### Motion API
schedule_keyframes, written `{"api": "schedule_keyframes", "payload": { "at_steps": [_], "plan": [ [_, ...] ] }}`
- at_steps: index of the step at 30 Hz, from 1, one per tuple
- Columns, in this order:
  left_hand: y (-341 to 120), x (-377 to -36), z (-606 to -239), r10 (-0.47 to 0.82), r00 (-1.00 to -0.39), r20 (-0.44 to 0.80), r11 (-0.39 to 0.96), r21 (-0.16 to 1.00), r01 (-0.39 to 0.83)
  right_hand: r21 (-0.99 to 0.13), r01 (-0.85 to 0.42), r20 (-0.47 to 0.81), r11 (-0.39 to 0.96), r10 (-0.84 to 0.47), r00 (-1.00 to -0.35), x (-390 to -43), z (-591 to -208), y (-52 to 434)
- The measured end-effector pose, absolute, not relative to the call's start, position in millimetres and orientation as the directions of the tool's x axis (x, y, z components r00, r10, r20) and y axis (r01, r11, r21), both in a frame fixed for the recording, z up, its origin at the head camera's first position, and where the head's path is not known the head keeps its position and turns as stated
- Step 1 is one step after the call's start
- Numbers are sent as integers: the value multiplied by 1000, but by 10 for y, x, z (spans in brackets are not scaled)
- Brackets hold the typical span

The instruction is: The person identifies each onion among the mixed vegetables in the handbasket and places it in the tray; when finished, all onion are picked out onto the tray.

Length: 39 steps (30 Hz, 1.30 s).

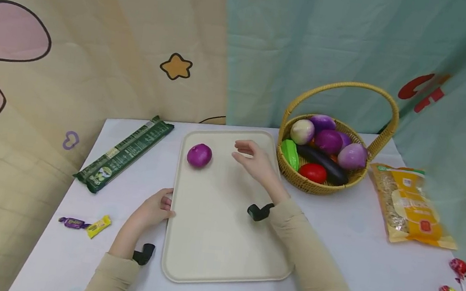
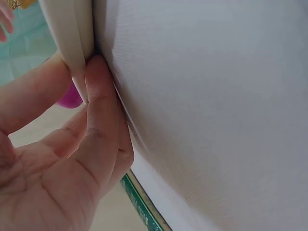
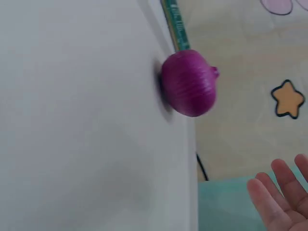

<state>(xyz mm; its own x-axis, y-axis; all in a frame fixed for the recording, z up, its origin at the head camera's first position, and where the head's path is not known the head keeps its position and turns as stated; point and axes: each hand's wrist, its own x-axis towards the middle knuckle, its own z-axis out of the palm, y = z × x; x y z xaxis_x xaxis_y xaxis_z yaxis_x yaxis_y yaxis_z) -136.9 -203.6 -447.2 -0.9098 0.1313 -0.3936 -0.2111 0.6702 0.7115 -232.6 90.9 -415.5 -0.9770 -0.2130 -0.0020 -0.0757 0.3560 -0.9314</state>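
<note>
A cream tray (image 1: 223, 239) lies on the white table, with a purple onion (image 1: 199, 156) near its far left corner. My left hand (image 1: 154, 209) pinches the tray's left edge; in the left wrist view the thumb is on top and the fingers (image 2: 98, 86) are under the rim. Above the tray's far right part hovers my right hand (image 1: 257, 162), its fingers relaxed and holding nothing. The onion (image 3: 188, 83) is apart from that hand in the right wrist view.
A wicker basket (image 1: 309, 187) of vegetables stands right of the tray, a yellow bag (image 1: 416, 207) beyond it. Two lollipops (image 1: 455, 282) lie at the right edge. On the left are a long green packet (image 1: 125, 153) and two wrapped candies (image 1: 86, 225).
</note>
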Motion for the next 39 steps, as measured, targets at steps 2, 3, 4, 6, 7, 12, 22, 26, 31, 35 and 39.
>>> {"api": "schedule_keyframes", "payload": {
  "at_steps": [2, 3, 4, 6, 7, 12, 22, 26, 31, 35, 39],
  "plan": [
    [-2056, -1374, -4464, 133, -911, -391, 681, 704, -203, -930, -119, 51, 348, -198, -979, -2219, -4054, 1121],
    [-2064, -1377, -4460, 135, -910, -392, 683, 702, -201, -926, -141, 79, 349, -184, -980, -2162, -4008, 1238],
    [-2071, -1380, -4457, 138, -910, -391, 685, 701, -198, -920, -156, 103, 358, -163, -981, -2105, -3965, 1360],
    [-2084, -1389, -4451, 143, -909, -392, 689, 698, -193, -909, -170, 140, 380, -106, -984, -1999, -3896, 1609],
    [-2091, -1392, -4446, 144, -909, -391, 693, 696, -190, -902, -170, 155, 397, -71, -985, -1953, -3870, 1733],
    [-2120, -1408, -4427, 141, -909, -391, 698, 691, -189, -882, -118, 190, 456, 116, -975, -1795, -3787, 2253],
    [-2110, -1426, -4442, 155, -912, -381, 679, 711, -182, -878, 205, 21, 432, 464, -886, -1816, -3783, 2817],
    [-2100, -1420, -4457, 154, -912, -379, 672, 718, -185, -865, 264, -11, 426, 510, -860, -1883, -3852, 2889],
    [-2087, -1414, -4459, 150, -910, -386, 660, 724, -198, -830, 288, 13, 478, 533, -846, -1983, -3971, 2920],
    [-2081, -1412, -4462, 156, -911, -382, 657, 729, -194, -794, 293, 64, 533, 552, -832, -2049, -4060, 2904],
    [-2074, -1400, -4458, 157, -911, -382, 653, 732, -194, -740, 307, 89, 599, 539, -838, -2101, -4109, 2857]
  ]
}}
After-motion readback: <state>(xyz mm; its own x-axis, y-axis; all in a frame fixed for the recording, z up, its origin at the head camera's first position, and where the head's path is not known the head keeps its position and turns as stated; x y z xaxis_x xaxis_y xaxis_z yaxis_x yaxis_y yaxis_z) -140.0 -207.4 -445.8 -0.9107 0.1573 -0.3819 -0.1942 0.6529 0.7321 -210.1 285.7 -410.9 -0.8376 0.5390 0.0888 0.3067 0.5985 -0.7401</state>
